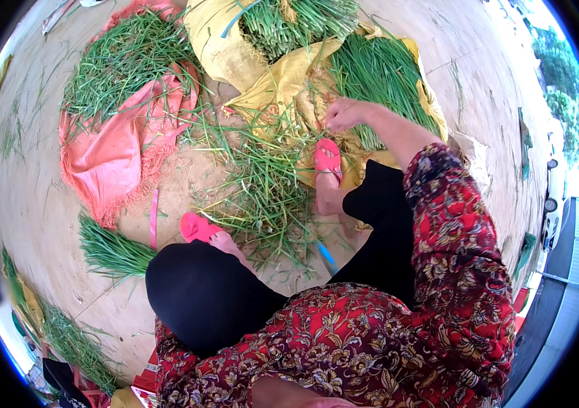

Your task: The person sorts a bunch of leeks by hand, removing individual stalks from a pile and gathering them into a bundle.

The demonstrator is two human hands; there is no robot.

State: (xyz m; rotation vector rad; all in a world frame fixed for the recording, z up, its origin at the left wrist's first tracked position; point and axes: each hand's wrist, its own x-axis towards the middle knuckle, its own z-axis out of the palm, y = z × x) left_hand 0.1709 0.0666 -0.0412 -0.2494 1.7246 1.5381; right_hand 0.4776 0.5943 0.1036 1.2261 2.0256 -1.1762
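My right hand [348, 114] reaches out over the loose greens, fingers curled together; whatever is in them, if anything, is too small to make out. Beneath and left of it lies a loose heap of long green stalks with pale ends [262, 187], possibly garlic chives, between my feet. Just right of the hand, a thick bundle of straight green leaves [378, 75] rests on a yellow woven sack [431, 102]. At the bottom edge, close against my patterned top, a bit of my left hand or forearm [282, 394] shows; its fingers cannot be made out.
A pink woven sack [116, 153] carries a messy green pile [129, 64] at far left. More bundled stalks [299, 27] stick out of a yellow sack [225, 44]. A neat bunch [116, 251] lies by my left knee. My pink sandals [328, 156] flank the heap.
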